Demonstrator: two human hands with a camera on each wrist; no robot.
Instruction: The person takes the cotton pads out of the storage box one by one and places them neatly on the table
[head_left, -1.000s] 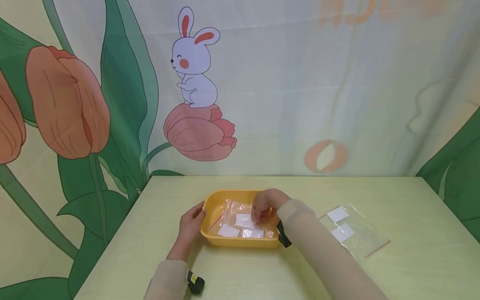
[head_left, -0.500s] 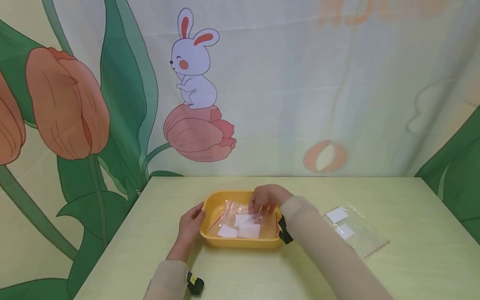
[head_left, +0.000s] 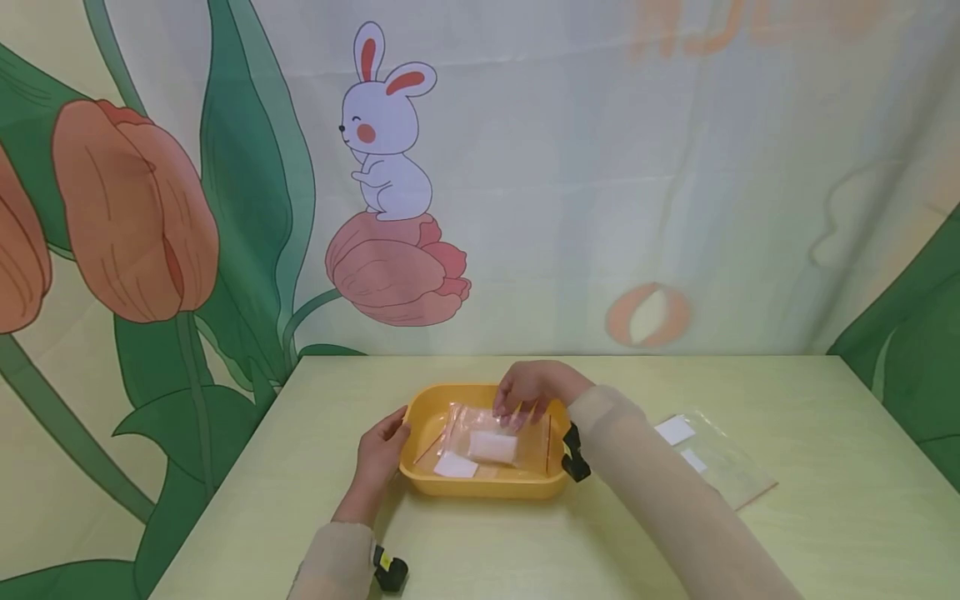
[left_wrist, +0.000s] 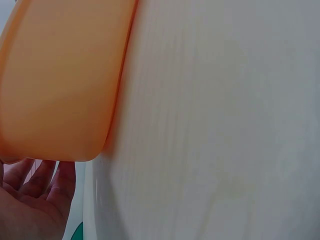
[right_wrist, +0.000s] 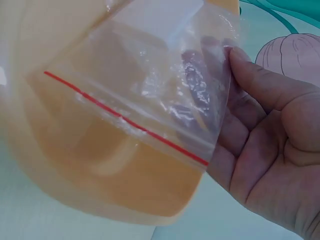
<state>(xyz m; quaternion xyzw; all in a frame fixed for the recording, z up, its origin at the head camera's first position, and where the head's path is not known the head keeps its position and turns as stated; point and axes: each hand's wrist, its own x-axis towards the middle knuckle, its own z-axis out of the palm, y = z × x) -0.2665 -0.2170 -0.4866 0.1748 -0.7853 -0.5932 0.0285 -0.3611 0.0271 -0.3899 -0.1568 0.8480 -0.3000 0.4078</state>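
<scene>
A yellow plastic basin [head_left: 480, 487] sits on the table. My left hand [head_left: 381, 450] holds its left end, thumb by the rim; in the left wrist view the fingers lie against the orange-looking end wall [left_wrist: 55, 110]. Over the basin my right hand [head_left: 534, 390] pinches the edge of a clear zip bag [right_wrist: 145, 95] between thumb and fingers. Fingers show through the plastic. A red line [right_wrist: 122, 120] runs along the bag's zip end, and a white rectangular piece [right_wrist: 160, 20] lies inside it. Beneath are other clear bags and a white piece [head_left: 456, 465].
To the right, partly behind the right sleeve [head_left: 660, 492], a larger clear zip bag [head_left: 738, 471] lies flat with white pieces [head_left: 675, 430] in it. A printed curtain [head_left: 525, 208] hangs along the table's back edge.
My right hand has drawn back and up a little, lifting the bag with its white piece off the others. The left hand keeps its place on the basin.
</scene>
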